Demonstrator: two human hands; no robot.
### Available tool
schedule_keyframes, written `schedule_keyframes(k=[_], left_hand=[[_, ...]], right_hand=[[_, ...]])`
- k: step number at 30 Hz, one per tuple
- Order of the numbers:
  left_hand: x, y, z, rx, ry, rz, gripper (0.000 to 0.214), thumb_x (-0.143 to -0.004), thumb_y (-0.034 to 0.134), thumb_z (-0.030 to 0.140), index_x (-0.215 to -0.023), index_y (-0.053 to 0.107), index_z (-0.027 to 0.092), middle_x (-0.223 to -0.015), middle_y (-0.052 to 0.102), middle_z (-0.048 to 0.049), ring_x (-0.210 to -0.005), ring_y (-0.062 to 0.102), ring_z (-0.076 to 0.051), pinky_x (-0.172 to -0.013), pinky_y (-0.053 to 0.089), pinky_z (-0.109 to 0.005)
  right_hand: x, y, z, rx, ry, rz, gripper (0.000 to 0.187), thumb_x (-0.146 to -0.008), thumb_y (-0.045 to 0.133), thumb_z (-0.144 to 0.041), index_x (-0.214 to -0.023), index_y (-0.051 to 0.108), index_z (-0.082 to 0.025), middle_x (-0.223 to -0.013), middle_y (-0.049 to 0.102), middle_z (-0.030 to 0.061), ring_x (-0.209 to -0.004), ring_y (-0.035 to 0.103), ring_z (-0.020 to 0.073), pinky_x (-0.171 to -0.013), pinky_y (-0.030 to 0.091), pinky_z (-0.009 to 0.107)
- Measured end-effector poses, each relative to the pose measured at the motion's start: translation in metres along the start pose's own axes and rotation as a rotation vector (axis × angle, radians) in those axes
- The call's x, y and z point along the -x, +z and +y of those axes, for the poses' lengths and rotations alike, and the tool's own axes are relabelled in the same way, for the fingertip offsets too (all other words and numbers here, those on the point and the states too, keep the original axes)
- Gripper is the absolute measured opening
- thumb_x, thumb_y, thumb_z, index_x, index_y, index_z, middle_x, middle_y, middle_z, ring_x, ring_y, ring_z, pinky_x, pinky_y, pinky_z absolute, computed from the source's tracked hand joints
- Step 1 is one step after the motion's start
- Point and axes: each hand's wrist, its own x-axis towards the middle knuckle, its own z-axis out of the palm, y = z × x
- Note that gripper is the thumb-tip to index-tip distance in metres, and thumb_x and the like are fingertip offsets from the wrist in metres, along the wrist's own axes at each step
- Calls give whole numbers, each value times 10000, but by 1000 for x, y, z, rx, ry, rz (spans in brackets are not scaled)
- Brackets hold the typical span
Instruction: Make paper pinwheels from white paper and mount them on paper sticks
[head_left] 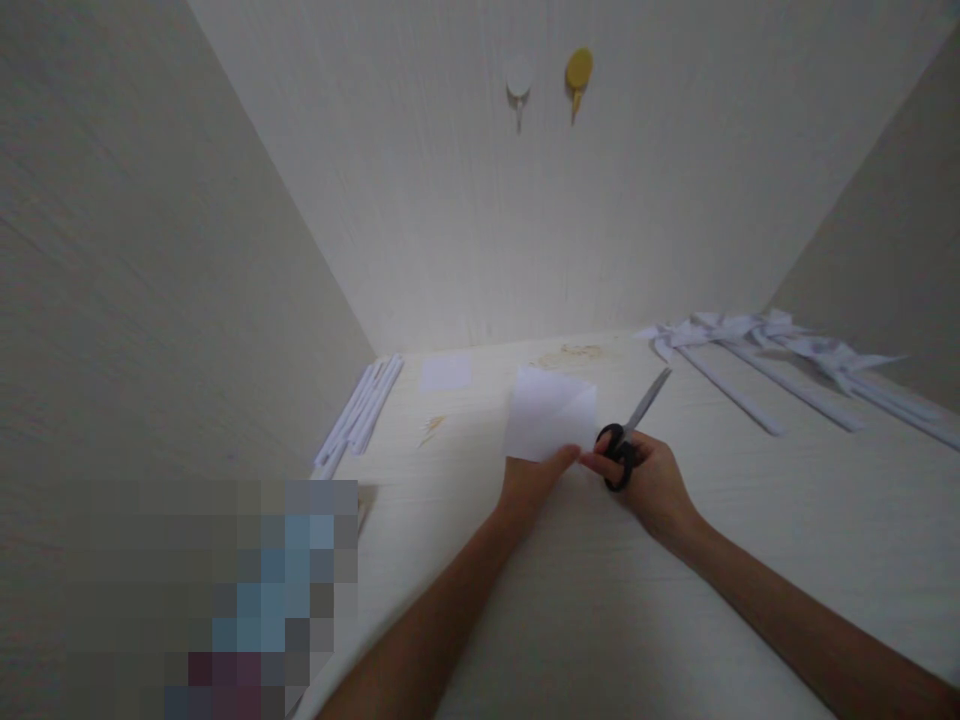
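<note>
"Left forearm (435,620) and right forearm (795,617) fill the near part of my feed, reaching over the pale tabletop (847,530). What does each grip have?"

"My left hand (529,485) pinches a white paper sheet (551,415) along its near edge, thumb by the right corner. My right hand (660,490) is wrapped round the black handles of the scissors (640,411)."

"Where's the sheet from that right grip?"

"Just to its left and slightly farther off; my left hand is the nearer one, since it holds it. What counts, I'd judge, is the scissors' long axis: the blades slant away and to the right, tips pointing clear of the paper, while the handles sit beside its right edge. Any meeting of blade and sheet hangs on that angle."

"Do the hands touch?"

"A right fingertip sits right by the left thumb. I can't tell whether it presses the paper too."

"And around them?"

"I see a flat paper square (445,373) to the left, slim paper rolls (364,415) beyond it, and ragged-ended paper sticks (729,390) to the right."
</note>
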Motion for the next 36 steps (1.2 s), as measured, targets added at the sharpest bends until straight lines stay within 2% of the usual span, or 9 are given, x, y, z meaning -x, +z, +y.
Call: schedule_keyframes(k=[6,11,16,20,23,27,36], left_hand=[[0,1,0,6,29,-1,282,-565,665,154,-842,615,169,-807,655,-61,-858,579,-196,-863,387,-345],[-7,-3,-5,100,2,117,280,-563,672,203,-832,606,167,-860,641,-64,-801,584,-185,-766,438,-324],[-20,-8,-12,313,-69,277,224,-573,648,214,-783,589,163,-828,630,-43,-702,586,-148,-628,456,-273],[-23,-9,-9,466,-69,275,124,-596,613,217,-683,572,140,-633,611,-2,-604,582,-118,-610,445,-251],[-23,-10,-6,509,-50,263,110,-609,594,208,-675,558,128,-582,601,9,-554,573,-104,-594,437,-238],[-23,-10,-5,542,-43,253,125,-603,590,189,-701,549,123,-579,599,12,-554,575,-107,-602,442,-244],[-24,-9,-6,532,-55,254,143,-582,607,194,-698,557,126,-583,598,15,-566,584,-115,-641,453,-266]], right_hand=[[-1,0,1,-33,26,-13,268,-554,685,-352,-633,517,-157,-534,502,-28,-478,392,73,-427,281,198],[-2,-1,0,-19,68,-70,282,-628,615,-409,-657,497,-155,-536,517,-12,-417,339,59,-386,241,199],[-4,-8,-1,16,64,-344,346,-715,496,-485,-617,471,-154,-509,474,-14,-425,353,67,-399,240,213],[-2,-12,-7,151,72,-586,418,-708,480,-520,-499,413,-164,-417,398,-36,-386,311,61,-394,210,221],[0,-15,-9,220,111,-696,424,-691,509,-507,-465,381,-172,-391,360,-53,-359,289,53,-381,188,218],[1,-16,-8,260,127,-744,429,-710,490,-495,-449,372,-175,-377,354,-55,-348,282,51,-378,179,217],[1,-14,-8,339,156,-713,449,-699,489,-516,-432,364,-177,-366,354,-52,-340,281,51,-369,183,212]])
